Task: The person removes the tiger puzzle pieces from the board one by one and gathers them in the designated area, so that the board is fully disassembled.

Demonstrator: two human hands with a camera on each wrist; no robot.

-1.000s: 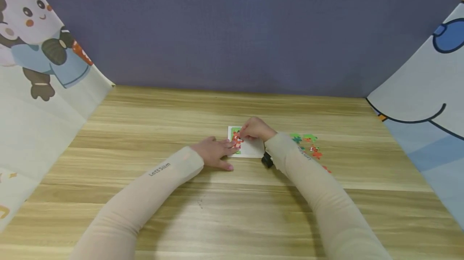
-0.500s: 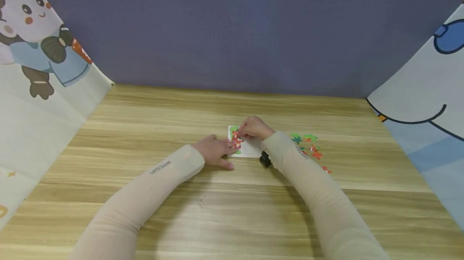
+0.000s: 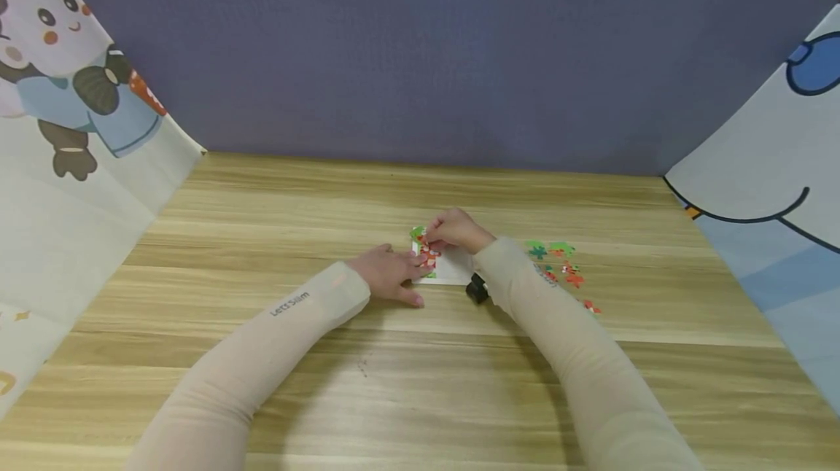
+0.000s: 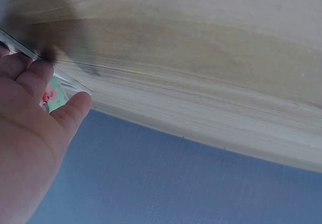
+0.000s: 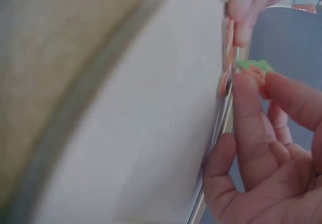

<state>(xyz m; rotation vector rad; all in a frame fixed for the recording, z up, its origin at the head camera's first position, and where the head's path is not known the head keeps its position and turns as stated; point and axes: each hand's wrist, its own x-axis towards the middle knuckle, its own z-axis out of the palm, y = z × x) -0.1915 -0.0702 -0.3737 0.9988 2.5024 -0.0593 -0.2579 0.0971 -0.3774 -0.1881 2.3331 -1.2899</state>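
A white puzzle board lies on the table, with red and green jigsaw pieces set along its left side. My left hand rests at that side, fingers spread and fairly straight, fingertips on the laid pieces. Over the board's upper left corner, my right hand pinches a green and orange jigsaw piece between thumb and finger. In the right wrist view this piece is tilted and stands off the board's surface. The left wrist view shows the left hand at the board's edge; most of the picture there is hidden.
Several loose jigsaw pieces in green and orange lie right of the board, partly behind the right sleeve. A black device sits at the right wrist. A dark blue panel stands along the table's far edge.
My right hand has shifted slightly left and away from me, toward the board's upper left corner. A green piece now shows tilted at that corner. My left hand stays put.
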